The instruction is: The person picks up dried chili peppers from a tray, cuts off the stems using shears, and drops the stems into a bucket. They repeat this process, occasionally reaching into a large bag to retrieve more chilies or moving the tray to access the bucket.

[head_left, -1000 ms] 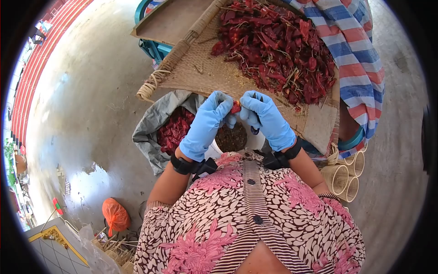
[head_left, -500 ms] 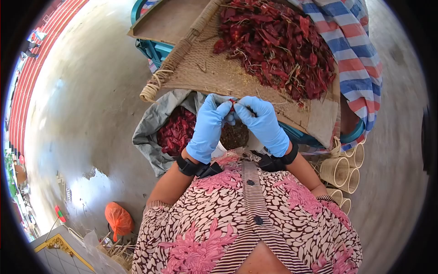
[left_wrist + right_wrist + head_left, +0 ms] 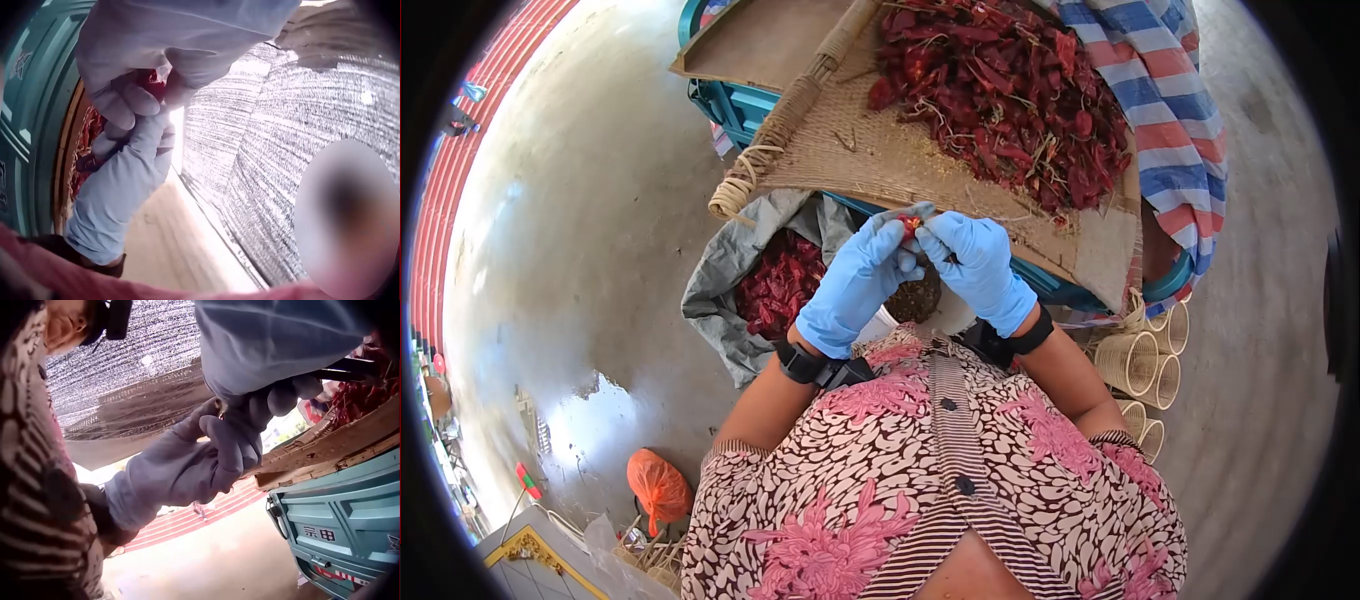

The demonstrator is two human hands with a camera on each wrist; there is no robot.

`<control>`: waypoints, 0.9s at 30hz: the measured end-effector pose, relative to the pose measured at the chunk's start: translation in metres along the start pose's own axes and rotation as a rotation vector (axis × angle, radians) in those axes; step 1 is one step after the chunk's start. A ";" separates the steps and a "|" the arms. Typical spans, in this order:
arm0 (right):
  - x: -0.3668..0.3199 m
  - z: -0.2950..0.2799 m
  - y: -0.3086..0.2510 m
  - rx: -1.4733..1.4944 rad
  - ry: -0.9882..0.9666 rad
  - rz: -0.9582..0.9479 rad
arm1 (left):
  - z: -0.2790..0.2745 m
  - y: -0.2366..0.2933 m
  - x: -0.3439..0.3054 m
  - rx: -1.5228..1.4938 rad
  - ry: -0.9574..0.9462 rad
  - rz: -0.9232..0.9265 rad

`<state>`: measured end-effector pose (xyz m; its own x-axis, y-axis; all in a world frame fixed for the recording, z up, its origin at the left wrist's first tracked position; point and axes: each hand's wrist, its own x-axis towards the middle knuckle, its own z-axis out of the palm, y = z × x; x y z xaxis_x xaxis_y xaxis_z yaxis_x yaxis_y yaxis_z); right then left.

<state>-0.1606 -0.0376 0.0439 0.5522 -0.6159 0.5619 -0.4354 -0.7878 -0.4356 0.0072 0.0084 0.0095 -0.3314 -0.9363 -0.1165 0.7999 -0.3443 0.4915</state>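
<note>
Both hands wear light blue gloves and meet in front of the chest. A small red dried chili (image 3: 910, 226) with a yellowish spot shows between their fingertips. My left hand (image 3: 856, 275) pinches it, and it also shows in the left wrist view as a red piece (image 3: 153, 80) under the thumb. My right hand (image 3: 978, 265) comes to the chili from the other side. Out of its curled fingers stick dark scissors (image 3: 353, 367), mostly hidden by the glove. Below the hands, a white bucket (image 3: 953, 318) holds dark brown bits.
A woven tray (image 3: 840, 165) with heaped dried chilies (image 3: 1010, 95) lies ahead on a teal cart (image 3: 745, 110). A grey sack (image 3: 710, 300) with red chilies stands at the left. Striped cloth (image 3: 1165, 130) hangs at the right, above cane baskets (image 3: 1128, 362). An orange bag (image 3: 660, 487) is on the floor.
The right hand has turned, so the dark loop and shaft seen earlier in its grip are now hidden in the head view. The fingertips have drawn closer together around the chili.
</note>
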 end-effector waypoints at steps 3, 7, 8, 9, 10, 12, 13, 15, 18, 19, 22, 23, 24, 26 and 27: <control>-0.008 0.000 0.002 0.017 -0.031 0.023 | 0.007 0.002 -0.006 0.353 0.127 -0.006; -0.011 -0.018 0.002 0.415 -0.159 0.184 | 0.011 -0.001 -0.012 0.642 0.096 0.012; -0.011 -0.026 0.004 0.563 -0.285 0.344 | 0.014 -0.003 -0.013 0.642 0.064 0.002; -0.011 -0.037 0.007 0.709 -0.412 0.507 | 0.017 -0.003 -0.013 0.641 0.029 -0.011; -0.012 -0.046 0.010 0.851 -0.542 0.672 | 0.020 -0.004 -0.014 0.636 -0.007 -0.026; -0.017 -0.056 0.013 1.128 -0.589 0.850 | 0.028 -0.005 -0.012 0.544 -0.053 -0.093; -0.019 -0.059 0.014 1.250 -0.593 0.891 | 0.032 -0.007 -0.011 0.491 -0.076 -0.110; -0.024 -0.059 0.017 1.440 -0.573 0.899 | 0.040 -0.011 -0.011 0.358 -0.129 -0.119; -0.030 -0.062 0.022 1.667 -0.588 0.859 | 0.034 -0.025 -0.010 0.225 -0.268 -0.055; -0.028 -0.068 0.023 1.523 -0.617 0.870 | 0.037 -0.028 -0.015 0.133 -0.343 -0.007; -0.025 -0.080 0.028 1.028 -0.657 0.696 | 0.029 -0.009 -0.036 0.479 -0.047 -0.093; -0.032 -0.074 0.032 0.824 -0.634 0.512 | 0.020 -0.007 -0.038 0.538 0.033 -0.059; -0.035 -0.071 0.034 0.616 -0.601 0.329 | 0.006 -0.002 -0.042 0.767 0.158 -0.088; -0.031 -0.077 0.025 0.230 -0.768 0.369 | -0.065 -0.013 -0.048 1.355 0.426 -0.004; -0.041 -0.071 0.027 0.133 -0.736 0.360 | -0.096 -0.016 -0.053 1.535 0.467 0.051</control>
<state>-0.2452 -0.0334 0.0588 0.7396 -0.6389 -0.2116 -0.6119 -0.5074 -0.6067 0.0604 0.0571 -0.0750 0.0835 -0.9814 -0.1726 -0.5256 -0.1905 0.8291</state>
